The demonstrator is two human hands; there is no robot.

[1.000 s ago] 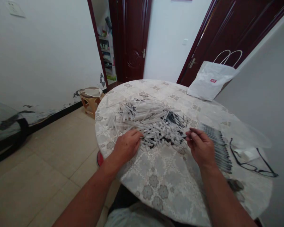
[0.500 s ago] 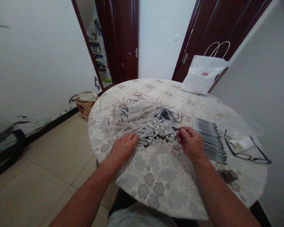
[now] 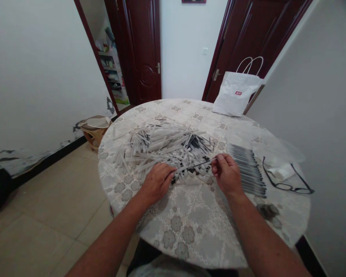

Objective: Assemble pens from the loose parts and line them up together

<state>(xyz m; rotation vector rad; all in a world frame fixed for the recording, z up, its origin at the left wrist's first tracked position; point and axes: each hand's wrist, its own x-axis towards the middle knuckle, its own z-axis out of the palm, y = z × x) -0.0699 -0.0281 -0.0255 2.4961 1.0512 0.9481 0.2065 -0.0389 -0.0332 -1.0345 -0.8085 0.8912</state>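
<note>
My left hand [image 3: 158,181] is closed on a whitish pen barrel [image 3: 180,169] at the near edge of the pile. Pinched in my right hand [image 3: 227,173] is a thin dark pen refill [image 3: 200,164], which points left. Its left end meets the barrel's open end; how far it sits inside cannot be made out. Behind both hands spreads a loose pile of white barrels [image 3: 158,143] mixed with dark refills [image 3: 196,141]. Beside my right hand, pens with dark cores [image 3: 248,169] lie side by side in a row.
A patterned cloth covers the round table [image 3: 178,231]. Eyeglasses [image 3: 288,187] lie at the right by a crumpled white paper [image 3: 282,172]. A small dark round object [image 3: 267,211] sits nearer me. A white paper bag [image 3: 237,94] stands at the back right; a stool [image 3: 94,130] is left.
My left hand has picked up a barrel from the pile and turned it toward the right. The refill in my right hand now lines up with it. The view has shifted slightly right.
</note>
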